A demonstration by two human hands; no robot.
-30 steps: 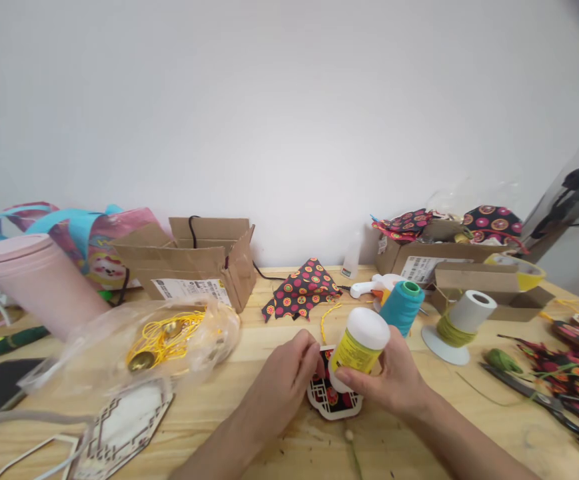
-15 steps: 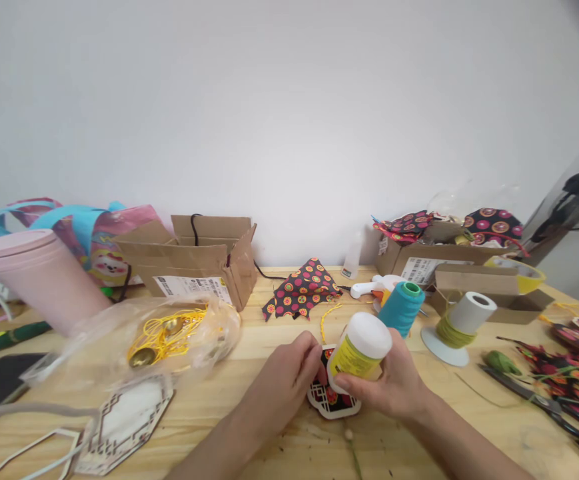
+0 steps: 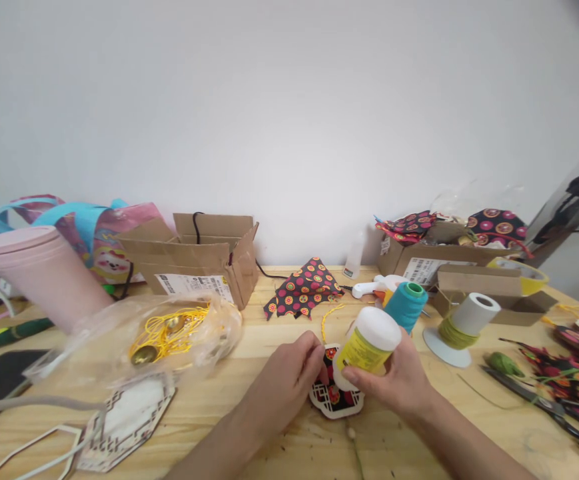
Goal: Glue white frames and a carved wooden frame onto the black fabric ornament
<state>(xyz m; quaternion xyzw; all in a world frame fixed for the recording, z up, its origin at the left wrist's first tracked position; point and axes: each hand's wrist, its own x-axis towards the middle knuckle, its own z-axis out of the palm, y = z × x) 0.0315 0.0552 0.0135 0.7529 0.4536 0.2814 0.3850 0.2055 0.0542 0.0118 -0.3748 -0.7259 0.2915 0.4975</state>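
My right hand [image 3: 404, 380] grips a white plastic bottle with a yellow label [image 3: 364, 350]. The bottle is tilted over a small wooden-framed pendant [image 3: 336, 405], whose pale lattice frame lies on dark flower-patterned cloth. Part of the pendant is hidden behind the bottle. My left hand [image 3: 292, 370] is closed at the pendant's left edge, fingers curled and fingertips against it. A yellow cord [image 3: 326, 320] runs up from the pendant's top. Below it on the table lies a thin green cord with a small bead [image 3: 351, 433].
Behind stand a patterned cloth scrap [image 3: 309, 288], a teal thread cone [image 3: 405, 305] and a spool of olive cord [image 3: 456, 333]. On the left are a plastic bag of yellow cord [image 3: 169, 337], a cardboard box [image 3: 204, 260] and a pink tumbler [image 3: 49, 280]. Scissors [image 3: 544, 403] lie right.
My right hand has shifted the bottle slightly to the right and up, showing a little more of the pendant. My left hand stays at the pendant's edge. The view has shifted slightly.
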